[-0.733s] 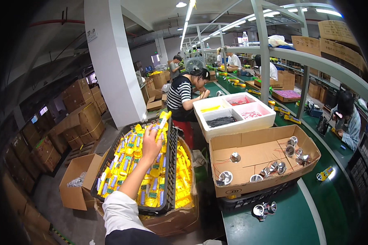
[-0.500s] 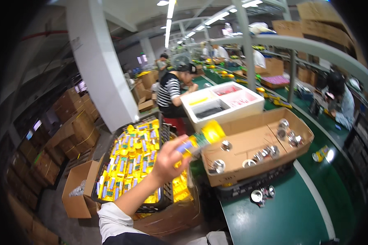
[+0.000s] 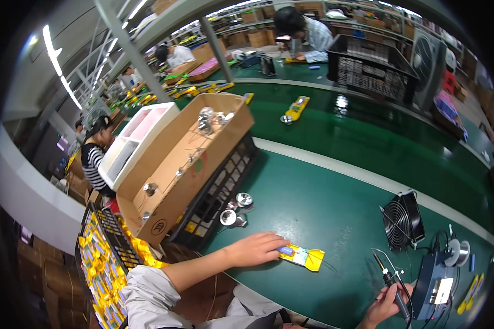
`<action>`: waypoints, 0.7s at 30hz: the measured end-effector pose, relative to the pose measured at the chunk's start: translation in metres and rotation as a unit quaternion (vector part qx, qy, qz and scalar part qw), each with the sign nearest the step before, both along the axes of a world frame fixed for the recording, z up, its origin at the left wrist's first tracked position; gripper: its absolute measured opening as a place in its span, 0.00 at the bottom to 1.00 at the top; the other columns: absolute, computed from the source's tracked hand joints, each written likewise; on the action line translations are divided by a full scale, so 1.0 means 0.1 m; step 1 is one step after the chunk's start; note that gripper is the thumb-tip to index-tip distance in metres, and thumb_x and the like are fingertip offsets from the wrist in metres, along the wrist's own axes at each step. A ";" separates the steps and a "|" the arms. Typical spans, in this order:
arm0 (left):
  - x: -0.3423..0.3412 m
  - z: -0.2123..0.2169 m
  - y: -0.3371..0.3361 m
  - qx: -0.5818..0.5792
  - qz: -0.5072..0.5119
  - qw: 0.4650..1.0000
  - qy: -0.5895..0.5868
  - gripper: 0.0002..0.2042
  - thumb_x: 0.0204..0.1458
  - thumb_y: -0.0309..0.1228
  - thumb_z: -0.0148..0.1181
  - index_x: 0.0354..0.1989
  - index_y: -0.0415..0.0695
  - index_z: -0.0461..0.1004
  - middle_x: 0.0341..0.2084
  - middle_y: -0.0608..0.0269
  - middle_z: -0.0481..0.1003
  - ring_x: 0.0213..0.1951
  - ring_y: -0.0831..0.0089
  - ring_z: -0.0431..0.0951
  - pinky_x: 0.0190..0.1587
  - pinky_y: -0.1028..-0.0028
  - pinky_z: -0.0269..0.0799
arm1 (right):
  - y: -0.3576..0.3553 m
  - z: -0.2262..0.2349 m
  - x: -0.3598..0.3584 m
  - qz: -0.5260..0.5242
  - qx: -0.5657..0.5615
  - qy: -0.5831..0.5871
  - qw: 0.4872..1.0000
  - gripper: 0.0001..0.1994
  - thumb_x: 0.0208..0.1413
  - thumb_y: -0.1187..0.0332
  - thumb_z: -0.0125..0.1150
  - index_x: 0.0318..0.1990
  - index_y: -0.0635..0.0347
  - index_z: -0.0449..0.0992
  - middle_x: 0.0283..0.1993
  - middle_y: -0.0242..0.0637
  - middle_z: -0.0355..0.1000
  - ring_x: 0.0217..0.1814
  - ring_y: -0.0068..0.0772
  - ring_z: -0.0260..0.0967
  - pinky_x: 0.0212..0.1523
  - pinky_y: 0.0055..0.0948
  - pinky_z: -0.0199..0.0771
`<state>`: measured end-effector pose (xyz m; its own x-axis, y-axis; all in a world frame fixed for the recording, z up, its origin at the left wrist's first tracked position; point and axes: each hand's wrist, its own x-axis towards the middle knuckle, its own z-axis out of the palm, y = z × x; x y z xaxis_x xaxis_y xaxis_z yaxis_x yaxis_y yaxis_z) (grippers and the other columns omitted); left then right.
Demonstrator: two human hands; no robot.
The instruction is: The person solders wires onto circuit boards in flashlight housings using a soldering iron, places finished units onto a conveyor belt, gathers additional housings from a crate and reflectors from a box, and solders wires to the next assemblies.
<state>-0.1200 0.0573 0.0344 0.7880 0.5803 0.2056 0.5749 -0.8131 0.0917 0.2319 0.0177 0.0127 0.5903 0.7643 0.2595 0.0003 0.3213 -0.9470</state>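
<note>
My left hand (image 3: 258, 249) is closed on one end of a yellow plastic housing (image 3: 314, 261), which lies on the green bench. A purple cylindrical battery (image 3: 285, 250) and a small circuit board (image 3: 301, 255) sit in that housing. Thin wires reach past its far end. In my right hand (image 3: 384, 307) is a soldering iron (image 3: 389, 278), held by its grip with the tip pointing up and to the left. A thin bent metal tube runs alongside the iron. Nearby stands a blue-grey soldering station (image 3: 433, 290) with a solder wire spool (image 3: 457, 253) on top.
Round silver reflectors (image 3: 228, 217) lie left of the housing. A cardboard box (image 3: 170, 181) holding more reflectors rests on a black crate (image 3: 219, 192). A small black fan (image 3: 402, 221) stands at the right. Beyond runs a green conveyor (image 3: 357, 131); co-workers sit across and left.
My view has swung right from the crate of yellow housings to the bench. The housing in my left hand has come down onto the bench. My right hand with the soldering iron now shows.
</note>
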 end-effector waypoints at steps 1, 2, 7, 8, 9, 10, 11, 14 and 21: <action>-0.01 0.07 0.03 0.029 -0.013 0.998 0.054 0.09 0.45 0.31 0.56 0.34 0.44 0.69 0.49 0.58 0.67 0.48 0.64 0.69 0.53 0.64 0.63 | -0.01 0.00 0.02 -0.012 -0.006 0.000 1.000 0.07 0.51 0.72 0.49 0.34 0.65 0.61 0.22 0.32 0.57 0.14 0.15 0.51 0.14 0.13 0.49; -0.02 0.17 0.02 0.025 -0.020 0.998 0.057 0.09 0.45 0.31 0.56 0.34 0.44 0.69 0.49 0.58 0.67 0.48 0.64 0.69 0.53 0.64 0.63 | -0.01 0.02 0.02 -0.013 0.002 0.004 1.000 0.07 0.51 0.72 0.49 0.34 0.65 0.61 0.23 0.33 0.57 0.14 0.15 0.51 0.14 0.13 0.49; 0.10 0.66 -0.06 -0.106 0.079 0.991 0.018 0.24 0.41 0.40 0.62 0.47 0.44 0.67 0.47 0.61 0.68 0.50 0.64 0.67 0.53 0.64 0.60 | -0.04 0.02 0.06 -0.008 -0.002 -0.004 1.000 0.08 0.50 0.71 0.48 0.34 0.66 0.60 0.24 0.33 0.56 0.13 0.15 0.50 0.13 0.14 0.48; 0.13 0.73 -0.09 -0.177 0.140 0.974 -0.008 0.28 0.39 0.43 0.63 0.49 0.43 0.65 0.47 0.61 0.67 0.51 0.63 0.65 0.54 0.64 0.58 | -0.04 0.02 0.05 -0.008 -0.004 -0.005 1.000 0.08 0.50 0.71 0.49 0.34 0.66 0.60 0.25 0.33 0.56 0.12 0.15 0.50 0.13 0.14 0.48; 0.12 0.74 -0.08 -0.207 0.148 0.966 -0.039 0.33 0.38 0.46 0.63 0.52 0.43 0.62 0.48 0.61 0.66 0.51 0.62 0.65 0.53 0.64 0.57 | -0.04 0.02 0.03 -0.009 -0.005 -0.006 1.000 0.08 0.50 0.71 0.49 0.34 0.66 0.60 0.25 0.33 0.56 0.12 0.15 0.49 0.12 0.14 0.48; 0.14 0.73 -0.04 -0.209 0.147 0.966 -0.039 0.33 0.38 0.46 0.63 0.52 0.43 0.62 0.48 0.61 0.66 0.51 0.62 0.65 0.53 0.64 0.57 | -0.04 0.02 0.04 -0.010 -0.007 -0.006 1.000 0.08 0.50 0.71 0.49 0.34 0.66 0.60 0.25 0.33 0.56 0.12 0.15 0.49 0.12 0.14 0.48; 0.22 0.72 0.01 -0.219 0.144 0.965 -0.021 0.33 0.38 0.44 0.64 0.53 0.43 0.61 0.48 0.59 0.66 0.51 0.61 0.64 0.53 0.64 0.57 | -0.05 0.03 0.06 -0.014 -0.009 0.006 1.000 0.08 0.50 0.71 0.49 0.34 0.66 0.60 0.26 0.33 0.56 0.12 0.15 0.49 0.12 0.14 0.48; 0.36 0.47 0.12 -0.184 0.136 0.973 0.023 0.28 0.39 0.37 0.62 0.50 0.43 0.64 0.44 0.60 0.67 0.50 0.62 0.65 0.51 0.66 0.58 | -0.02 0.02 0.00 -0.011 -0.002 0.015 1.000 0.08 0.51 0.71 0.49 0.34 0.67 0.61 0.28 0.33 0.55 0.13 0.15 0.49 0.13 0.14 0.48; 0.35 0.36 0.40 -0.046 0.005 0.990 0.130 0.10 0.41 0.29 0.54 0.35 0.52 0.72 0.46 0.64 0.66 0.54 0.63 0.61 0.59 0.57 0.53 | 0.00 -0.03 0.01 -0.013 0.007 0.008 1.000 0.06 0.52 0.73 0.49 0.34 0.65 0.61 0.26 0.32 0.56 0.14 0.14 0.49 0.13 0.14 0.48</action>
<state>-0.0852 0.0969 0.0709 0.8020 0.5945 -0.0580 0.5961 -0.8028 0.0133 0.2334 0.0174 0.0099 0.6136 0.7454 0.2605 -0.0062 0.3345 -0.9424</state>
